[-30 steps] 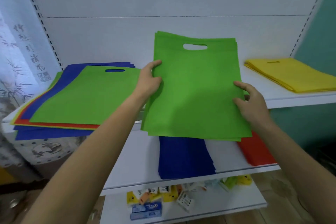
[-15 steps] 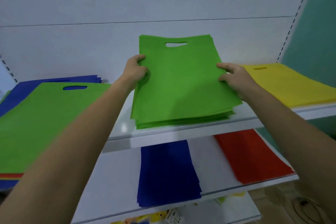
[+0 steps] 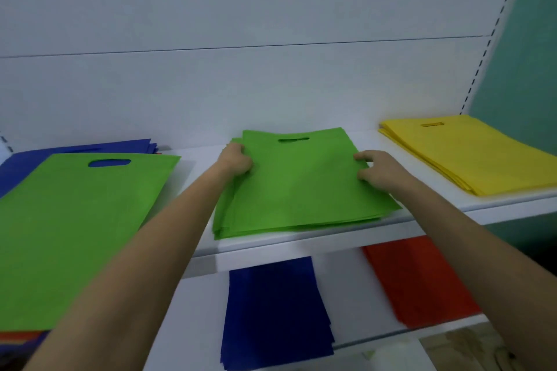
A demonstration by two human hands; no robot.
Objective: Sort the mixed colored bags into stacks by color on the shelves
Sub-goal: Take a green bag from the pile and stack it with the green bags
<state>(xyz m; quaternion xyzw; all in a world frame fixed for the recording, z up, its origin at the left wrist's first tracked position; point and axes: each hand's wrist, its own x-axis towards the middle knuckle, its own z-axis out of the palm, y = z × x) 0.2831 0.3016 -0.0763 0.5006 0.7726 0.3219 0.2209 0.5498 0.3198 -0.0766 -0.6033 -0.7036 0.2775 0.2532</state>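
A stack of green bags (image 3: 301, 187) lies flat on the upper shelf (image 3: 331, 238), in the middle. My left hand (image 3: 236, 159) grips the stack's left edge with curled fingers. My right hand (image 3: 379, 170) holds its right edge, thumb on top. To the left a mixed pile (image 3: 69, 220) has a green bag on top, with blue and red bags showing beneath. A yellow stack (image 3: 470, 150) sits at the right of the same shelf. On the lower shelf lie a blue stack (image 3: 271, 310) and a red stack (image 3: 419, 277).
The white back panel (image 3: 271, 84) closes off the shelf behind the stacks. A teal wall (image 3: 527, 54) stands at the right. Bare white shelf shows between the green stack and the mixed pile, and between green and yellow.
The green stack went from held upright and off the shelf's front edge to lying flat on the upper shelf, pushed back toward the panel. Both hands moved forward with it.
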